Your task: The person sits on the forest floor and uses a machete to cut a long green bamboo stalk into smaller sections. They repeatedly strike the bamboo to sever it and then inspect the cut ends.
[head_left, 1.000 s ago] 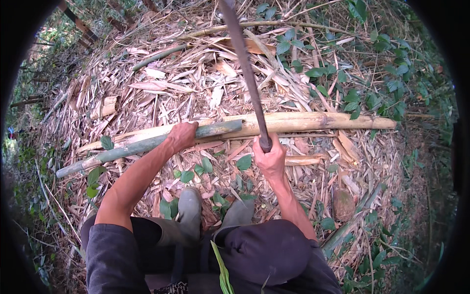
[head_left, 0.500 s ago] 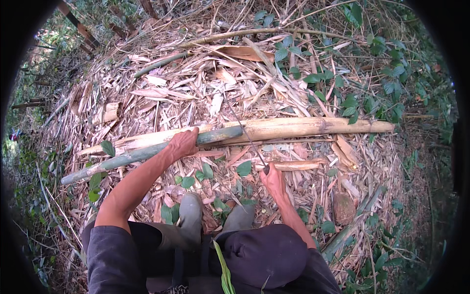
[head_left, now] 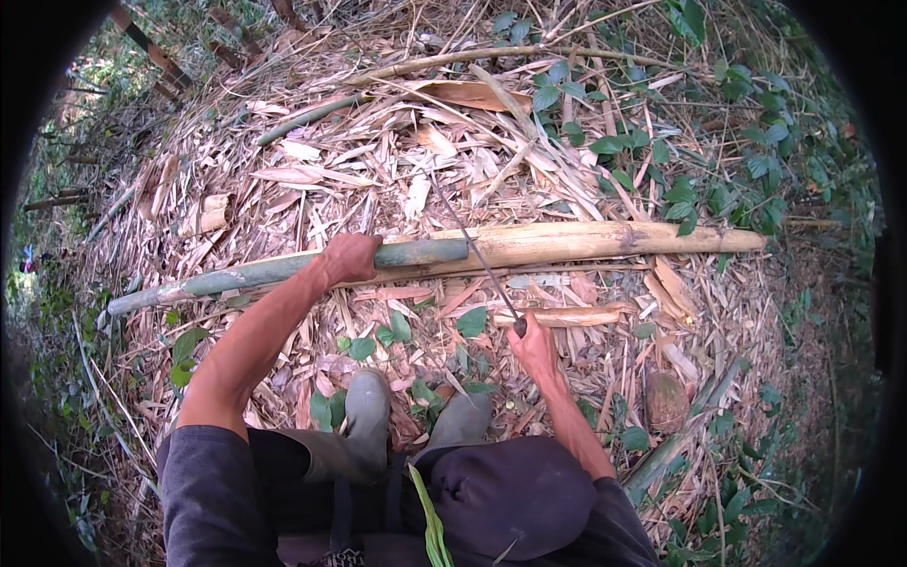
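Observation:
My left hand [head_left: 351, 257] is wrapped round a green bamboo pole [head_left: 236, 276], close to its cut right end. The pole lies along a thick, pale yellow bamboo stem [head_left: 567, 243], overlapping its left part. In my right hand [head_left: 532, 345] is the dark handle of a machete. Its thin blade [head_left: 477, 252], seen nearly edge-on, slants up and left across the pale stem, just right of the pole's cut end. Whether the blade touches the wood I cannot tell.
Bamboo chips and strips [head_left: 331, 194] cover the ground. A split bamboo piece [head_left: 567, 317] lies beside my right hand. My grey boots [head_left: 367, 406] stand below the pole. Leafy vines [head_left: 746, 142] grow at the right, and a long thin stalk [head_left: 453, 59] lies at the far side.
My left hand has shifted slightly away from me and left, and the pole's left end has swung away from me, so it lies more level. My right hand and machete have barely moved.

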Demonstrator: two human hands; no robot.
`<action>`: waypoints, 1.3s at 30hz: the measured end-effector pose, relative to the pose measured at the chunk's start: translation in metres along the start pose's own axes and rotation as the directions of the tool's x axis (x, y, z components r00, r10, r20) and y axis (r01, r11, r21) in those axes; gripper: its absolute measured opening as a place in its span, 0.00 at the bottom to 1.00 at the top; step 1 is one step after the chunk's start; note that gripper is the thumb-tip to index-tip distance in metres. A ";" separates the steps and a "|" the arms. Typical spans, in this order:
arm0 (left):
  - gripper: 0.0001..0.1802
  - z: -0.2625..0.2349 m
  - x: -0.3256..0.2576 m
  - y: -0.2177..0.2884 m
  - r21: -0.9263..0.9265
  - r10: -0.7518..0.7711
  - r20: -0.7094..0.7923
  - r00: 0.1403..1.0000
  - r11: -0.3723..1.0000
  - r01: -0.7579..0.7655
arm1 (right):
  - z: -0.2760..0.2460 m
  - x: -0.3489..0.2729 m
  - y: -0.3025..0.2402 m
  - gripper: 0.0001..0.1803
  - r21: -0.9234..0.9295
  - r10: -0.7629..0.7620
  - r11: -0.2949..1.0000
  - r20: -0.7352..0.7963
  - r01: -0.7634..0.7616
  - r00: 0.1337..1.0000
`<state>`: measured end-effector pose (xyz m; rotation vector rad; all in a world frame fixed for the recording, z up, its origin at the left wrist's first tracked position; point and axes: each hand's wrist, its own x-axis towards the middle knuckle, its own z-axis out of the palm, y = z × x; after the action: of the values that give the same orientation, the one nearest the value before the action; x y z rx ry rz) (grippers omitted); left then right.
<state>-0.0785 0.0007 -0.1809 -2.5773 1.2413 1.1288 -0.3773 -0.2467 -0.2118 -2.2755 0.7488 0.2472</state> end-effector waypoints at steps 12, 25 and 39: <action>0.14 0.007 0.003 0.001 -0.054 -0.050 0.078 0.996 0.997 0.054 | -0.043 0.024 -0.125 0.11 0.350 -0.228 0.867 -0.356 0.355 0.906; 0.19 0.015 0.004 0.018 0.012 -0.075 -0.020 0.997 0.997 0.076 | -0.014 0.003 -0.044 0.14 0.035 -0.104 0.994 -0.093 0.108 0.990; 0.16 0.026 -0.016 0.024 0.004 -0.053 -0.118 0.992 0.999 0.054 | 0.031 0.013 0.000 0.17 0.052 0.067 0.996 -0.018 -0.066 0.998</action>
<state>-0.1170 0.0042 -0.1840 -2.6898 1.1883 0.9741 -0.3654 -0.2316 -0.2393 -2.2097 0.8327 0.2346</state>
